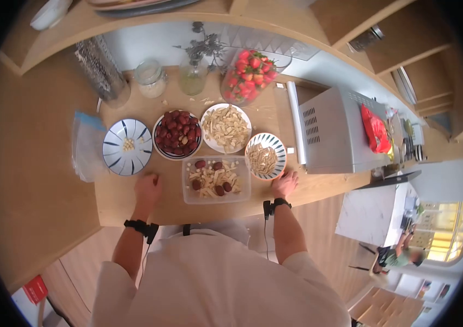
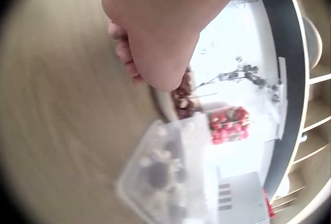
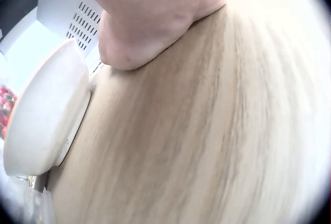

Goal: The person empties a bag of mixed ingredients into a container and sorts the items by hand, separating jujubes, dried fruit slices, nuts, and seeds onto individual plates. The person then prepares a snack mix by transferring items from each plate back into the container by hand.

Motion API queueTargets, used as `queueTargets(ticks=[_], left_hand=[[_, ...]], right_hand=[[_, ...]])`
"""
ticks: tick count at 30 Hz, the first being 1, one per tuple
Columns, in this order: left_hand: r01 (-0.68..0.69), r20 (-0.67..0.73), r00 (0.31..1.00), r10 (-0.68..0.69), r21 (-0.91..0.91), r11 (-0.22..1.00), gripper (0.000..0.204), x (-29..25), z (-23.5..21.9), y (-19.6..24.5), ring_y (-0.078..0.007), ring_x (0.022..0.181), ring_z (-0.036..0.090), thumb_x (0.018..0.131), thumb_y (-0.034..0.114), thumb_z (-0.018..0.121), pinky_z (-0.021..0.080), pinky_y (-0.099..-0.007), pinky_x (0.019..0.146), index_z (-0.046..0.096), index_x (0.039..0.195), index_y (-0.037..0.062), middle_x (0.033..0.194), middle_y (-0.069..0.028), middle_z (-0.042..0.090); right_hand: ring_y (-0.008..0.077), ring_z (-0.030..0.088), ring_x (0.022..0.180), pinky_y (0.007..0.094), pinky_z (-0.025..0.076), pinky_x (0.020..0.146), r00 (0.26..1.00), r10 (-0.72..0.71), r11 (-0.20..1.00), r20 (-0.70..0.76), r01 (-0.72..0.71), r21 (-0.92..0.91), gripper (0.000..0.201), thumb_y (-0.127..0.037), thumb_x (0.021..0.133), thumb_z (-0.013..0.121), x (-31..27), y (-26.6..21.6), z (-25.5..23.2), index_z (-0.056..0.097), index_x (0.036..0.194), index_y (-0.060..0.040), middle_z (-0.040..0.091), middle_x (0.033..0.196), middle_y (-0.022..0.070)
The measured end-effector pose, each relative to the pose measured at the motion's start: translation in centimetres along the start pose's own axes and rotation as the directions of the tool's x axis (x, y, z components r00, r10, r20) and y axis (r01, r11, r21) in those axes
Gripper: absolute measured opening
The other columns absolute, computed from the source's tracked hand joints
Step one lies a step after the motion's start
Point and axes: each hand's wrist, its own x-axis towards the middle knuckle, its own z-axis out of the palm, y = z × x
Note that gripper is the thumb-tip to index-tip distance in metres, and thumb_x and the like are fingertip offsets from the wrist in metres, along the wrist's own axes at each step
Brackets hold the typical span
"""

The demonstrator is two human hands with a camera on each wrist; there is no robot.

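In the head view my left hand [image 1: 149, 189] rests on the wooden counter with its fingers curled, holding nothing. It lies between a blue-striped bowl [image 1: 116, 139] with a few pale seeds [image 1: 128, 144] and a clear plastic container [image 1: 188, 199]. Inside that container are several red dates [image 1: 220, 190] and pale dried pieces [image 1: 207, 185]. My right hand [image 1: 285, 185] rests on the counter with relaxed fingers, just below a rimmed bowl [image 1: 283, 152] of pale strips [image 1: 262, 159]. The right wrist view shows this bowl's white outside [image 3: 49, 113] beside the hand; most fingers are hidden there.
Behind the container stand a bowl of red dates [image 1: 177, 133] and a plate of pale slices [image 1: 226, 128]. Farther back are a glass jar [image 1: 150, 79], a vase [image 1: 192, 79] and a strawberry container [image 1: 250, 76]. Plastic bags [image 1: 87, 147] lie left; a grey appliance [image 1: 327, 131] stands right.
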Motion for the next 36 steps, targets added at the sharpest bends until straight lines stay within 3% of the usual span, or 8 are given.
queueTargets(ticks=[6, 22, 24, 25, 27, 30, 31, 36], left_hand=[[-0.109, -0.268, 0.955, 0.125, 0.075, 0.991, 0.029, -0.6, 2.6, -2.7, -0.0340, 0.061, 0.058, 0.086, 0.026, 0.061, 0.046, -0.0472, 0.056, 0.052, 0.063, 0.0098, 0.063, -0.0109, 0.057], [-0.134, -0.313, 0.937, 0.154, 0.083, 0.988, 0.027, -0.3, 3.6, -2.7, -0.0342, 0.058, 0.055, 0.086, 0.021, 0.061, 0.044, -0.0458, 0.054, 0.052, 0.064, 0.0075, 0.062, -0.0110, 0.054], [-0.228, -0.464, 0.847, 0.259, 0.123, 0.966, 0.027, 0.0, 3.5, -2.1, -0.0349, 0.060, 0.058, 0.088, 0.023, 0.060, 0.045, -0.0465, 0.055, 0.055, 0.067, 0.0075, 0.065, -0.0119, 0.058], [-0.228, -0.460, 0.849, 0.260, 0.124, 0.966, 0.027, 0.1, 3.7, -2.0, -0.0349, 0.060, 0.058, 0.088, 0.023, 0.060, 0.045, -0.0465, 0.055, 0.055, 0.067, 0.0075, 0.065, -0.0119, 0.058], [0.032, -0.435, 0.900, -0.032, -0.006, 0.999, 0.027, 0.3, 4.2, -1.8, -0.0359, 0.061, 0.060, 0.089, 0.025, 0.060, 0.046, -0.0475, 0.055, 0.059, 0.070, 0.0073, 0.067, -0.0128, 0.062], [0.195, -0.501, 0.854, -0.140, 0.057, 0.979, 0.028, 1.2, 5.0, -1.4, -0.0368, 0.061, 0.062, 0.090, 0.028, 0.059, 0.047, -0.0481, 0.055, 0.061, 0.072, 0.0066, 0.067, -0.0134, 0.064], [0.203, -0.488, 0.860, -0.145, 0.068, 0.977, 0.028, 1.3, 5.1, -1.2, -0.0368, 0.061, 0.062, 0.090, 0.028, 0.059, 0.047, -0.0481, 0.055, 0.061, 0.072, 0.0066, 0.067, -0.0134, 0.064], [0.232, -0.522, 0.842, -0.135, 0.125, 0.965, 0.029, 1.5, 5.1, -0.3, -0.0370, 0.058, 0.060, 0.089, 0.028, 0.057, 0.046, -0.0482, 0.054, 0.060, 0.070, 0.0067, 0.064, -0.0133, 0.062]], right_hand=[[0.0359, 0.051, 0.098, 0.0478, 0.039, 0.086, 0.996, 0.080, 0.989, 0.043, -0.085, 0.122, 0.018, -0.024, 0.085, 0.055, -0.5, -0.8, -1.4, 0.056, 0.086, -0.0065, 0.056, 0.098, 0.0140], [0.0337, 0.054, 0.097, 0.0466, 0.039, 0.085, 0.998, 0.054, 0.969, 0.039, -0.062, 0.238, 0.021, -0.027, 0.087, 0.055, -1.5, 0.7, -1.3, 0.060, 0.089, -0.0070, 0.060, 0.096, 0.0115], [0.0341, 0.057, 0.087, 0.0462, 0.043, 0.080, 0.999, 0.037, 0.949, 0.037, -0.047, 0.312, 0.019, -0.024, 0.088, 0.058, -1.4, 1.2, -1.4, 0.059, 0.088, -0.0052, 0.061, 0.090, 0.0130], [0.0341, 0.057, 0.087, 0.0462, 0.043, 0.080, 0.998, 0.039, 0.949, 0.040, -0.050, 0.310, 0.019, -0.024, 0.088, 0.058, -1.2, 1.3, -1.7, 0.059, 0.088, -0.0052, 0.061, 0.090, 0.0130], [0.0294, 0.058, 0.073, 0.0418, 0.046, 0.071, 0.966, 0.141, 0.718, 0.216, -0.250, 0.650, 0.018, -0.020, 0.091, 0.060, -1.0, 1.4, -2.3, 0.056, 0.089, -0.0025, 0.059, 0.082, 0.0128], [0.0205, 0.054, 0.065, 0.0353, 0.046, 0.062, 0.978, 0.115, 0.570, 0.173, -0.207, 0.795, 0.016, -0.016, 0.094, 0.059, -0.7, 1.7, -2.5, 0.053, 0.091, -0.0011, 0.055, 0.077, 0.0096], [0.0140, 0.049, 0.067, 0.0308, 0.044, 0.062, 0.970, 0.105, 0.511, 0.222, -0.243, 0.824, 0.014, -0.013, 0.096, 0.058, -0.3, 1.3, -3.8, 0.053, 0.093, -0.0010, 0.053, 0.077, 0.0059], [0.0111, 0.050, 0.068, 0.0275, 0.043, 0.060, 0.978, -0.014, 0.420, 0.210, -0.185, 0.889, 0.011, -0.011, 0.095, 0.058, 2.0, 0.8, -5.8, 0.054, 0.098, -0.0011, 0.054, 0.079, 0.0052]])
